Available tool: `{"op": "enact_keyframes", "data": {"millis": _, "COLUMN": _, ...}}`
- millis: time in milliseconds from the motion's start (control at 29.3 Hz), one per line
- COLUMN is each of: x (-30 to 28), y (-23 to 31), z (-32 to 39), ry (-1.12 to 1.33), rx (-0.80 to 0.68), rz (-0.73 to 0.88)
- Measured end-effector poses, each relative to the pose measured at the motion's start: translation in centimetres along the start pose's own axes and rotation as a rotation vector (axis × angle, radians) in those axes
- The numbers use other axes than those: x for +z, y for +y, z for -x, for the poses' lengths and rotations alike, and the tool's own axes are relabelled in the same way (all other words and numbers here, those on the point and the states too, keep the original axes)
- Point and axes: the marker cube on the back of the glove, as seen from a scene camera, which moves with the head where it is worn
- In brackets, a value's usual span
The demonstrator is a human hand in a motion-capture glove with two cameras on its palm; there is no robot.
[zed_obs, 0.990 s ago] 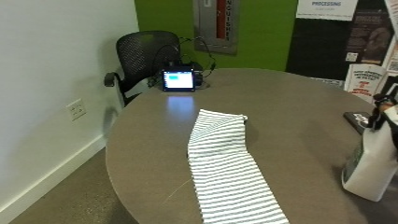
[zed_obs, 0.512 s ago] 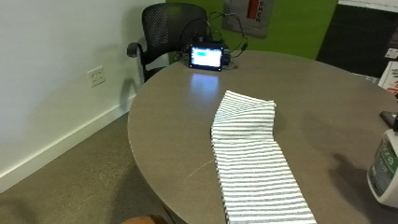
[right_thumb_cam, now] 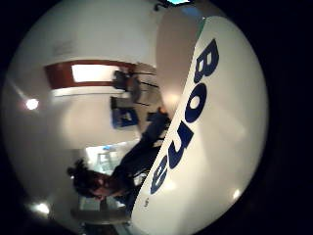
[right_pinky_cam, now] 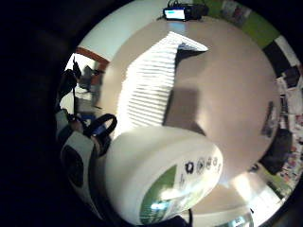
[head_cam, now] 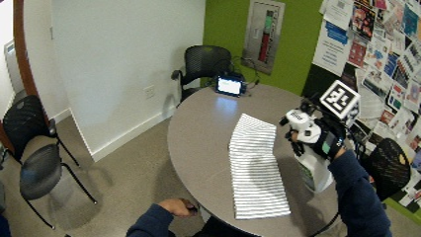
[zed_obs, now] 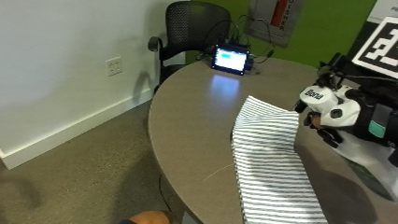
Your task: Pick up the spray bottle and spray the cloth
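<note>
A grey-and-white striped cloth (zed_obs: 273,158) lies lengthwise on the round grey table (zed_obs: 193,116), one end folded up. Just right of it my gloved right hand (zed_obs: 372,119) grips the neck of a white spray bottle (zed_obs: 324,105). Its nozzle head, marked "Bona", points at the cloth. In the wide view the hand (head_cam: 327,140) holds the bottle (head_cam: 315,170) upright beside the cloth (head_cam: 253,165). Whether its base touches the table I cannot tell. The bottle's body (right_pinky_cam: 161,175) fills the little finger side view above the cloth (right_pinky_cam: 151,80), and its lettered side (right_thumb_cam: 215,137) fills the thumb side view.
A small lit screen (zed_obs: 230,59) with cables stands at the table's far edge, in front of a black office chair (zed_obs: 193,23). A bare hand (head_cam: 174,207) rests at the table's near edge. A poster wall stands behind my right arm.
The outside camera has shifted. The gloved hand and the bottle's spray head now show beside the cloth; earlier only the bottle's body showed at the picture's right edge.
</note>
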Motion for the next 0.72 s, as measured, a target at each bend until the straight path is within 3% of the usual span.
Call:
{"op": "enact_keyframes", "data": {"millis": 205, "x": 0.6, "y": -3.6, "z": -2.5, "ry": 0.417, "rx": 0.188, "rz": 0.269}}
{"op": "enact_keyframes", "data": {"millis": 717, "x": 1.2, "y": -6.0, "z": -3.5, "ry": 0.471, "rx": 0.292, "rz": 0.473}}
